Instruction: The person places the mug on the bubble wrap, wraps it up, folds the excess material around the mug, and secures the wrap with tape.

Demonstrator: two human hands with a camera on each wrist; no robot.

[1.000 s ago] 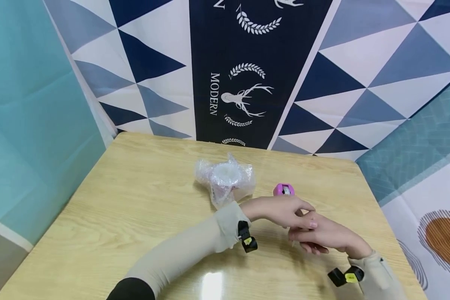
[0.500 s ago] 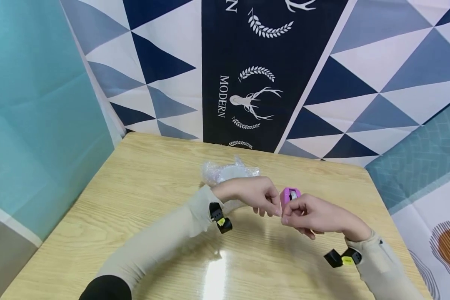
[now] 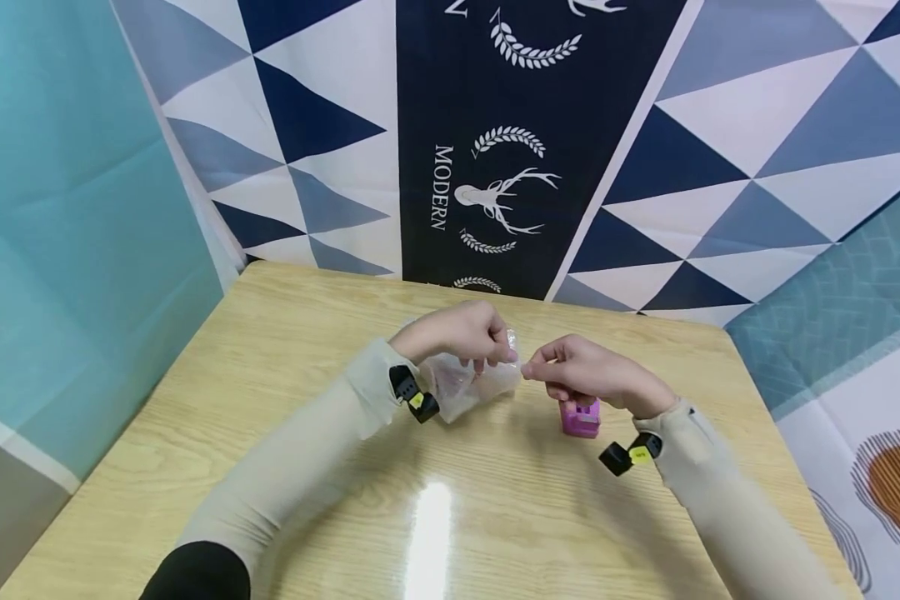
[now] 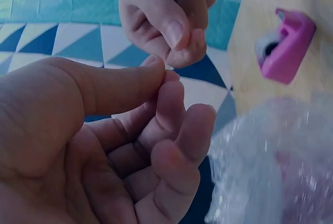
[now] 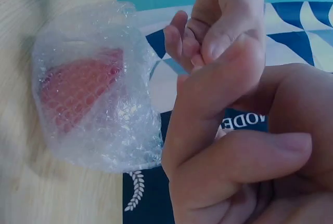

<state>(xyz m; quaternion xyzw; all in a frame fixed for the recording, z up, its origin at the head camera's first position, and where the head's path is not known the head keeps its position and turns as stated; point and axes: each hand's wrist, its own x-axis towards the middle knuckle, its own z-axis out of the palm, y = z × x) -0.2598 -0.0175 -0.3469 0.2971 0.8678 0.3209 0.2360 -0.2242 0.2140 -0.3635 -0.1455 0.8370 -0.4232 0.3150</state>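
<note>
My left hand (image 3: 461,332) is raised over the bubble-wrapped bundle (image 3: 453,387), thumb and forefinger pinched together. Facing it closely, my right hand (image 3: 588,371) also pinches thumb against forefinger, above and left of the pink tape dispenser (image 3: 581,419). A tiny translucent bit of tape (image 4: 169,68) shows at the left fingertips in the left wrist view; any strip stretched between the hands is too clear to make out. Something red shows through the bubble wrap (image 5: 88,86) in the right wrist view. The left hand hides part of the bundle in the head view.
Both things stand on a light wooden table (image 3: 307,367). Behind it hangs a cloth with triangles and a deer print (image 3: 487,200). A teal curtain (image 3: 82,208) borders the left side.
From overlapping near the dispenser, the hands have parted to pinch side by side, then moved left and farther away toward the bubble-wrapped bundle. The bundle and dispenser stay about where they were.
</note>
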